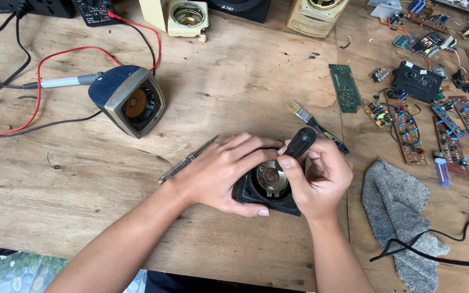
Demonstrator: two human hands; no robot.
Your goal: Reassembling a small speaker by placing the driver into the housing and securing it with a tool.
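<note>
I am bracing the speaker unit point(270, 182), frame centre, with my left hand point(223, 173); right hand point(324, 176) is gripping the screwdriver point(299, 142), needing steady downward pressure next.

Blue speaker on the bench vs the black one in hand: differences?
The blue speaker has its full housing and lies alone on its side; the black speaker is a bare frame facing up, held by the left hand while the right hand works a screwdriver on it. Both show a round driver.
</note>
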